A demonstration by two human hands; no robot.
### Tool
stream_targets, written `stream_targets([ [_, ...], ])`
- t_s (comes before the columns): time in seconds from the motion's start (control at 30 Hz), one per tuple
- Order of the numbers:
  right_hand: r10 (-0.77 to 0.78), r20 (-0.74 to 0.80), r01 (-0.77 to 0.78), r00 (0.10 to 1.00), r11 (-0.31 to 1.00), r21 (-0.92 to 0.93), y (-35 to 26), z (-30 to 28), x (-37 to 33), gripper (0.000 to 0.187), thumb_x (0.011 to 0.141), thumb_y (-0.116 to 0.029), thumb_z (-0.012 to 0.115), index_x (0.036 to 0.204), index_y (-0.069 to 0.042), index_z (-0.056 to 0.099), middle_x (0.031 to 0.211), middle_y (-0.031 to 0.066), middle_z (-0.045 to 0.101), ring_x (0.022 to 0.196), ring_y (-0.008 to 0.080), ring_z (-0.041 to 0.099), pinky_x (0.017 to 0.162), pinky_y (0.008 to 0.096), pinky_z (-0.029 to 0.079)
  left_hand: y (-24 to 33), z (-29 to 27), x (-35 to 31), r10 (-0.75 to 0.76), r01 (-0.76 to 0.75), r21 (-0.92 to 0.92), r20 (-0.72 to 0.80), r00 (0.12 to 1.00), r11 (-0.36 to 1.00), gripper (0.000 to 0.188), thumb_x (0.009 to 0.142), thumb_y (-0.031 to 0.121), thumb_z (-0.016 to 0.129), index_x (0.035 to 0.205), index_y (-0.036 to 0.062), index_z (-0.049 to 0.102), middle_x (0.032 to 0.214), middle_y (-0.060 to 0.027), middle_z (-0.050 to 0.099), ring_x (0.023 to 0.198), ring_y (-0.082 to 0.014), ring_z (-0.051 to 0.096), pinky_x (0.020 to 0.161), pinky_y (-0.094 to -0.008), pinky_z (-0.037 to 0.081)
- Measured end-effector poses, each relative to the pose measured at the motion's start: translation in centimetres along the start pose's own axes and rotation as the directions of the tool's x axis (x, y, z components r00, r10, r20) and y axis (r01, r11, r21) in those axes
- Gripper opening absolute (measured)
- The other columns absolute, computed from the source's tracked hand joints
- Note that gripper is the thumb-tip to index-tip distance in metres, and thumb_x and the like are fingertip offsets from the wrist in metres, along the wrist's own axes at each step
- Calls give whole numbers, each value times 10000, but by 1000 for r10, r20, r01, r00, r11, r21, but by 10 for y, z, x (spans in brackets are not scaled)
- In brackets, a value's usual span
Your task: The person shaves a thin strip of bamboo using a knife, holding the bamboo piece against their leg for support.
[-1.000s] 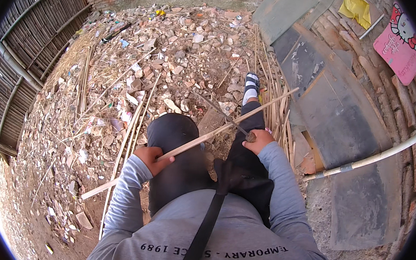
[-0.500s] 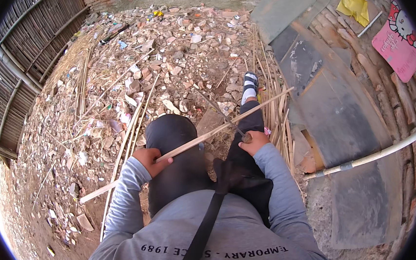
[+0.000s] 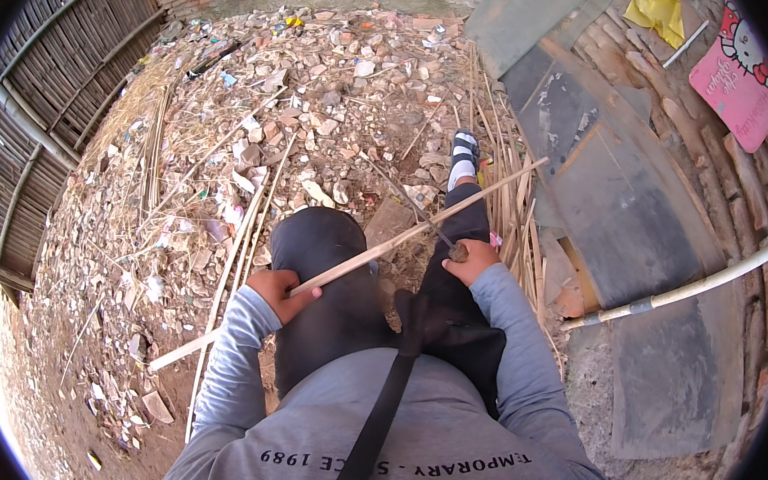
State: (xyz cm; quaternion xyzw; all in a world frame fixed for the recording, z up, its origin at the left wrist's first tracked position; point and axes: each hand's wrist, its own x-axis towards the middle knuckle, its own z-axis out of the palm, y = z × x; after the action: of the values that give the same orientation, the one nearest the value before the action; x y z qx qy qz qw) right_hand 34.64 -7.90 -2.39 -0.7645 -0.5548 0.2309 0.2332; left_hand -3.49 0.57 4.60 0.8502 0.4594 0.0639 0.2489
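Note:
A long pale bamboo strip slants from the lower left, across my raised left knee, to the upper right. My left hand is closed around it near the knee, thumb lying along the top. In my right hand is the rounded handle of a knife, gripped beside my right thigh. The knife's narrow dark blade points away and to the left, crossing the strip just ahead of the hand. Whether the edge touches the strip, I cannot tell.
More bamboo strips lie along my right leg, and others to my left. Stone and brick rubble covers the ground ahead. Dark flat sheets and a pale pole are at the right. A bamboo wall stands left.
The strip's far end has risen very slightly and shifted right. The knife blade's tip sits a little farther left and away. Both hands keep their grips.

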Motion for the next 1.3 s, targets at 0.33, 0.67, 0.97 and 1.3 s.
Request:
stream_targets([
  [0.33, 0, -19, 0, 1000, 1000, 28, 4, 6, -1, 385, 730, -329, 756, 929, -12, 668, 882, 203, 674, 878, 390, 642, 804, 423, 505, 0, 0, 0, -20, 20, -12, 12, 1000, 1000, 550, 807, 555, 683, 717, 14, 647, 582, -170, 590, 584, -357, 619, 579, -425, 497],
  [0.67, 31, 18, -33, 999, 995, 99, 11, 15, -1, 414, 734, -344, 758, 952, -3, 670, 886, 223, 670, 886, 400, 640, 810, 428, 497, 1, -3, 0, -25, 25, -1, 35, 999, 1000, 545, 816, 550, 681, 733, 13, 650, 602, -171, 594, 606, -355, 622, 592, -422, 492],
  [0.97, 34, 10, -35, 999, 989, 145, 12, 20, -7, 384, 733, -325, 762, 925, -5, 668, 862, 219, 668, 859, 401, 642, 794, 419, 500, 2, -4, 1, -32, 31, 15, 64, 997, 999, 539, 822, 544, 681, 758, 9, 659, 637, -174, 605, 635, -347, 623, 612, -418, 487],
  [1.3, 27, -5, -26, 1000, 991, 134, 14, 21, -10, 408, 728, -336, 762, 939, 0, 664, 882, 222, 669, 880, 402, 642, 803, 419, 500, 3, -4, 2, -48, 47, 19, 77, 996, 999, 554, 822, 565, 673, 763, 13, 655, 628, -170, 610, 620, -346, 626, 602, -415, 493],
])
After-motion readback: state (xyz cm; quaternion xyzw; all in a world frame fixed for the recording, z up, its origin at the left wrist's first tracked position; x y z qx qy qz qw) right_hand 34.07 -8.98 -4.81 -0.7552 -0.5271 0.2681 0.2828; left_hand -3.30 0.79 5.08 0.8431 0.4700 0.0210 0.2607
